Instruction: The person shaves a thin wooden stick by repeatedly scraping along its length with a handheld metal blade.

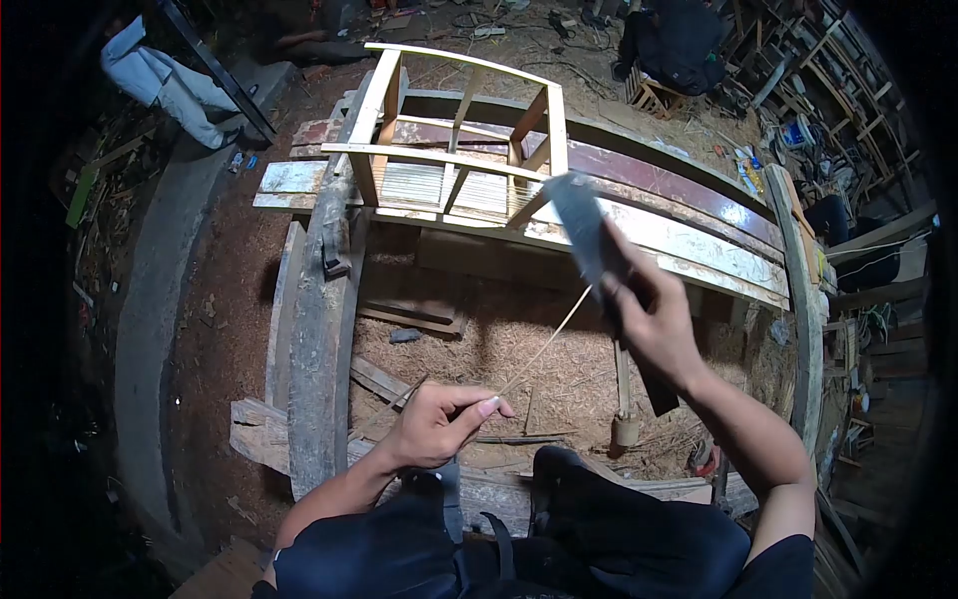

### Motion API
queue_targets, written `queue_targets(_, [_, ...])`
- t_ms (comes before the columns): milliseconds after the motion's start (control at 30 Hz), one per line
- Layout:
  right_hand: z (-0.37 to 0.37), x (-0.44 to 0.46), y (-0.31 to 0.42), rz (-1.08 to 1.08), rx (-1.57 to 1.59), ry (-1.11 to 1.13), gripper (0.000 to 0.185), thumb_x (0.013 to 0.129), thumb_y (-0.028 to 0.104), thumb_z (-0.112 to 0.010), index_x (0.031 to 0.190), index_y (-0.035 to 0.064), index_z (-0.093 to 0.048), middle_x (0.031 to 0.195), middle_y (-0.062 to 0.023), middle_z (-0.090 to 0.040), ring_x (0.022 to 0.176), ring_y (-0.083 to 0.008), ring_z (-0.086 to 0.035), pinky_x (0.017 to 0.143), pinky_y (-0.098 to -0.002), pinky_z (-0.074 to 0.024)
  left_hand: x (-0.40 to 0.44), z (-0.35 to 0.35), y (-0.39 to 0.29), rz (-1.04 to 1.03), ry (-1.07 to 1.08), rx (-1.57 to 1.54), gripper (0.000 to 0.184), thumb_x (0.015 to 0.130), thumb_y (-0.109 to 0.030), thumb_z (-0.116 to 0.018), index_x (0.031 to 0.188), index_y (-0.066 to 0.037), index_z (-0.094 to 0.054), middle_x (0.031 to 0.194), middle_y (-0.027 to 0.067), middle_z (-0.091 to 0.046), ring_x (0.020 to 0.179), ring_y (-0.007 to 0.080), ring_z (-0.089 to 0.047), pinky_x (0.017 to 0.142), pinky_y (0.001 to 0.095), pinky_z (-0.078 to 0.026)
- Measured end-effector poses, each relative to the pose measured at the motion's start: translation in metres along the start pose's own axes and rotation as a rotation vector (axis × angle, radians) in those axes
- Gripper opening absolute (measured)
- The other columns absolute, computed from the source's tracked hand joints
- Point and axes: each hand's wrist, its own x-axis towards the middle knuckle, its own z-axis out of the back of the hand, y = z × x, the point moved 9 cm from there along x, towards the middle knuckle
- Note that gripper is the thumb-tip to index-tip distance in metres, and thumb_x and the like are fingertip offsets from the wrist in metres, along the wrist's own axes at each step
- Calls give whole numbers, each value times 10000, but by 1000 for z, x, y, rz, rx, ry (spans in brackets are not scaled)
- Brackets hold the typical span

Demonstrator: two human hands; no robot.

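Low in the middle, my left hand (444,424) pinches one end of a thin wooden stick (549,342) between thumb and fingers. The stick slants up to the right, and its far end meets the tool in my right hand. My right hand (649,314) is wrapped around a broad-bladed knife (579,222), blurred by motion, with its wide grey blade pointing up and left. Beyond the blade, a light wooden frame (454,157) with slender rails and short posts rests on the plank bench. The blade overlaps the frame's right corner from this view; whether they touch I cannot tell.
The bench's painted planks (689,240) run across in front of me, between a thick left beam (324,349) and a right beam (798,290). Shavings (539,374) cover the ground. A person (170,80) is at upper left, another (674,45) at upper right.
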Motion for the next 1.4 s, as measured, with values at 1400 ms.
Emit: queue_targets(1400, [-51,-31,16,397,-230,131,851,832,-139,-552,1598,208,-424,949,-280,-727,768,-271,-757,708,-300,-544,4,5,3,117,-185,-45,224,1051,-128,-616,1104,28,-767,619,-73,-523,589,1,-419,521,234,-341])
